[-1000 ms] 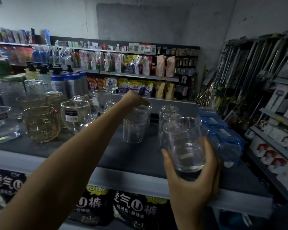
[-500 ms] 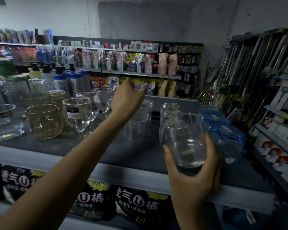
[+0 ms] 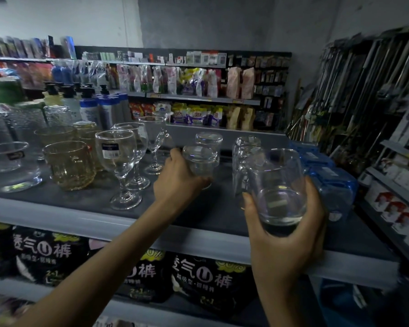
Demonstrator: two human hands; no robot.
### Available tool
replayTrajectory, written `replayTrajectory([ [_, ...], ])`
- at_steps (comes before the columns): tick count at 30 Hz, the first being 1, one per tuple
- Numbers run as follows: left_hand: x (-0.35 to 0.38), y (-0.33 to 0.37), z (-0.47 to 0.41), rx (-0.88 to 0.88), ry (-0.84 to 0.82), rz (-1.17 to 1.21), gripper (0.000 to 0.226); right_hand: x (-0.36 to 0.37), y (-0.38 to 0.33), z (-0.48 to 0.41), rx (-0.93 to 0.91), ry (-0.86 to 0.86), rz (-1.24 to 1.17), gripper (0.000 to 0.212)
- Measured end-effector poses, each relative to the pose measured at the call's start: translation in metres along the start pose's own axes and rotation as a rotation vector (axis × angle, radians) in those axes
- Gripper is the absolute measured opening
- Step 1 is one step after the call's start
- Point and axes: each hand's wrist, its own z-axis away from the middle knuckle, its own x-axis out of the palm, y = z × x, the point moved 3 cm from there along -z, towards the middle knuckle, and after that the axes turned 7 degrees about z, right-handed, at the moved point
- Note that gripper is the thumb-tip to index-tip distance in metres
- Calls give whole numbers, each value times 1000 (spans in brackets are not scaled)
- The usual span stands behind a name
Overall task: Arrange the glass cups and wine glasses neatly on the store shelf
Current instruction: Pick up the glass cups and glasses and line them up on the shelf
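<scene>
Glass tumbler (image 3: pixel 276 175) held in the right grip (image 3: pixel 286 232), inverted cup (image 3: pixel 200 161) clasped in the left grip (image 3: pixel 177 182); mid-arranging, each likely needs setting squarely on the shelf (image 3: pixel 198 239) beneath.

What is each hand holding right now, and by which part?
Left hand grips the inverted tumbler around its lower side wall. Right hand holds the upright tumbler around its base.
</scene>
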Motion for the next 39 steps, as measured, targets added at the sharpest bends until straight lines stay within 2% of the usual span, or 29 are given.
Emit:
replayTrajectory([
  [5,1,1,-7,-11,-30,32,77,1,-2,1,-45,16,14,80],
  [17,10,-11,-16,-52,-2,221,91,1,-2,2,-54,26,3,81],
  [27,16,-16,-22,-96,-15,212,79,1,-3,2,-42,31,13,80],
  [32,19,-12,-23,-57,-21,131,68,1,-5,1,-27,25,15,80],
  [39,22,-14,-26,-59,-15,114,69,1,-5,1,-31,21,10,80],
])
